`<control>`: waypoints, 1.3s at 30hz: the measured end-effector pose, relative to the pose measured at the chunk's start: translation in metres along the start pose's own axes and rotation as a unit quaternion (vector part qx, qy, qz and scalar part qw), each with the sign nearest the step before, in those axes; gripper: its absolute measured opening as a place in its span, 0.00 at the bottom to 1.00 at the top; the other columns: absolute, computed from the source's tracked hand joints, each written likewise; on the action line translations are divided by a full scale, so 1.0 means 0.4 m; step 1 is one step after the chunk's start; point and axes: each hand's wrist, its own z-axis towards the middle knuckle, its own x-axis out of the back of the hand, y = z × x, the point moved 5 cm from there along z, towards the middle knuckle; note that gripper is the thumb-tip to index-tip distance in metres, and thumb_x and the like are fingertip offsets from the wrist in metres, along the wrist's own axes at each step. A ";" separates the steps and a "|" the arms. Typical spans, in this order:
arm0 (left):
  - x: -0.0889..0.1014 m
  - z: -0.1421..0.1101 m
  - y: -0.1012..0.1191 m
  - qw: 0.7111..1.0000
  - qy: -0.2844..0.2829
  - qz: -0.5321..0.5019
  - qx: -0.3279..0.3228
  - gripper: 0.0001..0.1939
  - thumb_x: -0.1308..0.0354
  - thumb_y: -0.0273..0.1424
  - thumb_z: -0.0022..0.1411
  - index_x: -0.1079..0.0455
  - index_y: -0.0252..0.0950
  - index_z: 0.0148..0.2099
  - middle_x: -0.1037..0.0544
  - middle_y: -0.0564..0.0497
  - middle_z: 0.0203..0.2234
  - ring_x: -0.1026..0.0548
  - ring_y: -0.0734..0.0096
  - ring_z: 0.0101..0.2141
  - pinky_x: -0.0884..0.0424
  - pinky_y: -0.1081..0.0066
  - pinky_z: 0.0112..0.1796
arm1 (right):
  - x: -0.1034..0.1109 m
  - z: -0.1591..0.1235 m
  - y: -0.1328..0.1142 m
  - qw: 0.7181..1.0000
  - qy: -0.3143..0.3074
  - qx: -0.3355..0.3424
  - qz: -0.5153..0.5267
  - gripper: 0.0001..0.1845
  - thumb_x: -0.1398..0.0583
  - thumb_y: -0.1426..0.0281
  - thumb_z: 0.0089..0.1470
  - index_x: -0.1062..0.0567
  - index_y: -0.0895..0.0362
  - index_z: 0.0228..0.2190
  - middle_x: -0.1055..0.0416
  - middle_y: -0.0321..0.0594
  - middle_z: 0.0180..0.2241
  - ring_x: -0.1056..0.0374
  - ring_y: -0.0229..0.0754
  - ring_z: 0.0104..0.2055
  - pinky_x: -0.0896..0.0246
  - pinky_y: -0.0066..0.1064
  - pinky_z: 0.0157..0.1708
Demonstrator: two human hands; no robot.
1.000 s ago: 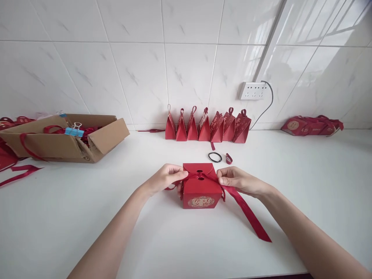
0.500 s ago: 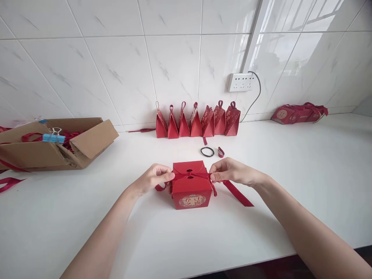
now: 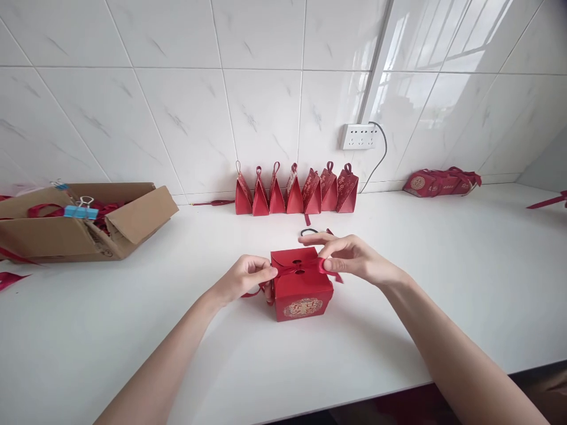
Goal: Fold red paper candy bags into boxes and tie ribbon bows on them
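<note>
A small red gift box with a gold emblem on its front stands on the white counter. A red ribbon runs across its closed top flaps. My left hand pinches the ribbon at the box's left edge. My right hand pinches the other ribbon end over the box's right top corner, with the index finger stretched out above the lid. Both ribbon tails are gathered close to the box.
A row of several folded red gift boxes lines the tiled wall. A black hair tie lies behind the box. An open cardboard carton with ribbons and a blue clip sits left. Flat red packs lie right, near a socket.
The long ribbon tail on the right has been pulled in and no longer trails across the counter. My right hand has lifted and moved over the box's top corner.
</note>
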 end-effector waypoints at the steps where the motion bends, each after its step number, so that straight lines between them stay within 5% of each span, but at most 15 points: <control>1: -0.005 0.001 0.002 1.000 0.001 -0.003 0.001 0.18 0.42 0.42 0.56 0.35 0.33 0.22 0.27 0.50 0.18 0.29 0.74 0.21 0.36 0.74 0.24 | -0.014 0.003 -0.002 1.000 0.008 0.006 -0.001 0.07 0.37 0.64 0.49 0.22 0.55 0.27 0.34 0.42 0.51 0.36 0.46 0.50 0.37 0.35 0.41; 7: 0.003 -0.006 0.016 0.998 0.022 0.056 0.032 0.18 0.44 0.43 0.55 0.36 0.34 0.23 0.29 0.52 0.18 0.33 0.76 0.19 0.39 0.74 0.23 | -0.070 0.030 0.019 0.992 0.108 0.006 -0.067 0.11 0.39 0.64 0.51 0.21 0.57 0.32 0.24 0.41 0.32 0.30 0.40 0.33 0.36 0.30 0.32; 11: 0.034 -0.029 0.053 0.985 0.100 0.130 0.052 0.14 0.44 0.43 0.56 0.37 0.36 0.30 0.34 0.57 0.16 0.40 0.79 0.18 0.47 0.77 0.20 | -0.068 0.039 0.028 0.981 0.151 0.023 -0.120 0.10 0.42 0.66 0.53 0.21 0.55 0.34 0.25 0.39 0.34 0.31 0.39 0.35 0.36 0.30 0.35; 14: 0.028 -0.048 0.096 0.977 0.087 0.193 0.033 0.13 0.43 0.40 0.55 0.37 0.39 0.39 0.31 0.57 0.21 0.37 0.77 0.22 0.43 0.76 0.24 | -0.065 0.042 0.033 0.982 0.145 0.013 -0.123 0.09 0.43 0.68 0.53 0.23 0.56 0.32 0.26 0.38 0.35 0.30 0.38 0.36 0.36 0.29 0.36; 17: 0.016 -0.062 0.130 0.947 0.060 0.311 0.050 0.10 0.45 0.38 0.56 0.35 0.41 0.39 0.31 0.57 0.22 0.39 0.76 0.21 0.45 0.75 0.23 | -0.058 0.041 0.042 0.982 0.171 -0.032 -0.075 0.07 0.39 0.68 0.49 0.28 0.56 0.32 0.25 0.36 0.30 0.29 0.38 0.32 0.35 0.29 0.32; 20: 0.012 -0.069 0.166 0.897 0.060 0.431 0.075 0.09 0.52 0.38 0.59 0.32 0.42 0.36 0.36 0.57 0.18 0.43 0.75 0.17 0.48 0.74 0.20 | -0.058 0.040 0.051 0.978 0.193 -0.074 -0.014 0.16 0.35 0.67 0.44 0.34 0.54 0.35 0.24 0.34 0.27 0.29 0.38 0.29 0.36 0.27 0.25; 25: -0.021 -0.064 0.247 0.841 0.052 0.538 0.000 0.13 0.52 0.40 0.60 0.30 0.40 0.32 0.28 0.53 0.31 0.32 0.70 0.27 0.40 0.72 0.27 | -0.064 0.043 0.045 0.977 0.189 -0.096 -0.025 0.10 0.37 0.70 0.47 0.29 0.56 0.35 0.23 0.37 0.29 0.28 0.38 0.32 0.33 0.27 0.29; 30: -0.038 -0.049 0.275 0.850 0.040 0.525 -0.020 0.11 0.52 0.37 0.60 0.28 0.42 0.35 0.26 0.54 0.33 0.30 0.68 0.32 0.36 0.72 0.31 | -0.068 0.048 0.032 0.983 0.173 -0.044 -0.037 0.05 0.39 0.69 0.49 0.25 0.59 0.28 0.24 0.39 0.29 0.28 0.39 0.34 0.33 0.28 0.32; 39: -0.078 -0.005 0.311 0.856 -0.004 0.511 -0.083 0.10 0.48 0.27 0.54 0.26 0.43 0.32 0.25 0.54 0.28 0.33 0.69 0.26 0.43 0.72 0.25 | -0.068 0.050 0.028 0.983 0.179 -0.001 -0.048 0.05 0.42 0.73 0.50 0.26 0.58 0.28 0.25 0.38 0.29 0.30 0.37 0.30 0.36 0.27 0.29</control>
